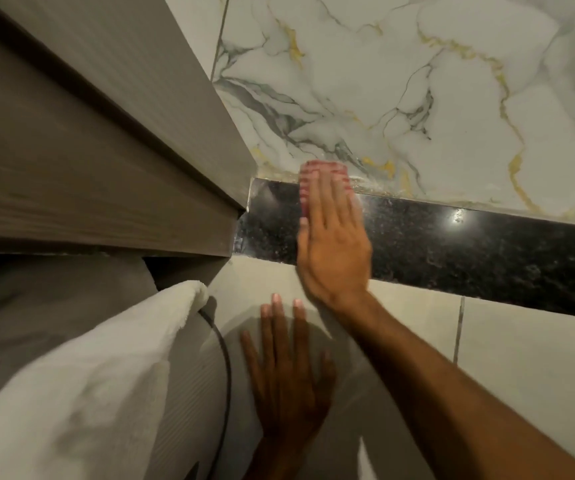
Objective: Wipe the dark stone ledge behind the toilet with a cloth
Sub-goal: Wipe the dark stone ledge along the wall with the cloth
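The dark speckled stone ledge point(452, 244) runs from the wooden cabinet at the left to the right edge, under the marble wall. My right hand point(331, 237) lies flat across the ledge near its left end, fingers together, pressing a pink striped cloth point(308, 174) onto the stone. Only the cloth's far edge shows past my fingertips, and it is blurred. My left hand point(289, 372) rests flat, fingers spread, on the pale tiled face below the ledge and holds nothing.
A grey wood-grain cabinet point(88, 161) fills the upper left and meets the ledge's left end. A white towel point(81, 386) hangs at the lower left beside a black cable point(225, 375). White marble tiles point(417, 81) with gold veins rise behind the ledge.
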